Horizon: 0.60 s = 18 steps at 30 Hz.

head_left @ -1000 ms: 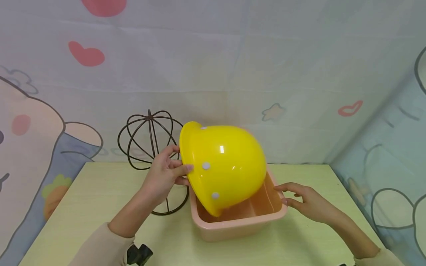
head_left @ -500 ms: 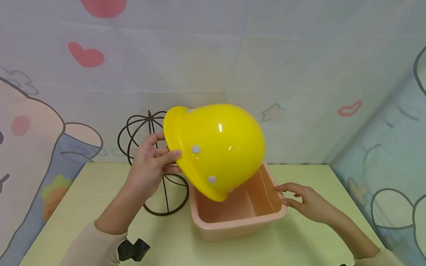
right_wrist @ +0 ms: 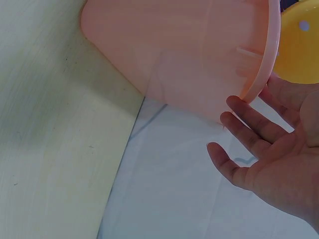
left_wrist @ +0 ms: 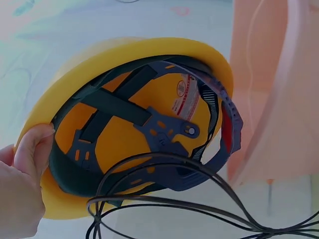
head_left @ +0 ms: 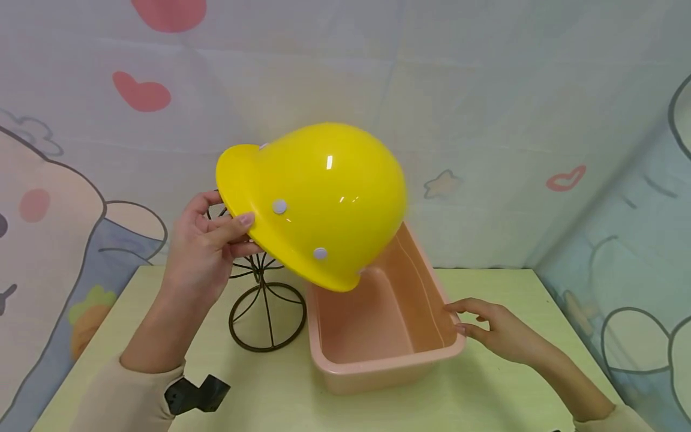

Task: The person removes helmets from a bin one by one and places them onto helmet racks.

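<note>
Item: yellow hard hat (head_left: pixel 315 201), held in the air above the pink plastic tub (head_left: pixel 378 354) and partly over the wire stand (head_left: pixel 264 312) at the tub's 9 o'clock.

Hold: left hand (head_left: pixel 207 252) pinches the brim at the hat's 9 o'clock, thumb on top and fingers beneath, which seems to keep the tilted shell steady. Right hand (head_left: pixel 493 330), fingers straight and relaxed, touches the tub rim at 3 o'clock, apparently bracing it.

Appearance: glossy dome, short peak, white round studs along the side; dark blue suspension harness (left_wrist: pixel 164 132) and printed label inside.

Support: pale green table (head_left: pixel 513 384).
</note>
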Tool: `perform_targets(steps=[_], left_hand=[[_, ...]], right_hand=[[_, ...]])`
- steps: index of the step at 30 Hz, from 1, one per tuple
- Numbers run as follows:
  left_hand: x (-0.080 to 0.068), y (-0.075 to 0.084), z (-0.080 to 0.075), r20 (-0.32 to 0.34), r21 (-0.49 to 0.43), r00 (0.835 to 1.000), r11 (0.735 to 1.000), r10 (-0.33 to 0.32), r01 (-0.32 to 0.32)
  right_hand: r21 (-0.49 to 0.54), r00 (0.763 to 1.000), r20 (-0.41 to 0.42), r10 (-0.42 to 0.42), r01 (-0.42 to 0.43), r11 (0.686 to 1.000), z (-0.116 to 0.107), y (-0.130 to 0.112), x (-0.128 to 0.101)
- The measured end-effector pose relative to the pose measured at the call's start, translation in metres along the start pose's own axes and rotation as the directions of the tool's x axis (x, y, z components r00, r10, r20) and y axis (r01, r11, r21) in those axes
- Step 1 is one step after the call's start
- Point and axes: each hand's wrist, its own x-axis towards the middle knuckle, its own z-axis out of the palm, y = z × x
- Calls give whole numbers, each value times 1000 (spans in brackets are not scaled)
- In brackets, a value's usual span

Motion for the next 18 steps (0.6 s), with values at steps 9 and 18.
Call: perform_targets(steps=[9, 18], left_hand=[[-1, 8, -7, -73, -206, 993, 973, 90, -103], [-5, 11, -23, -123, -295, 985, 944, 118, -150]], right_hand=[[3, 1000, -6, -7, 7, 1000, 0, 0, 0], [-2, 999, -27, -29, 29, 1000, 1, 1, 0]])
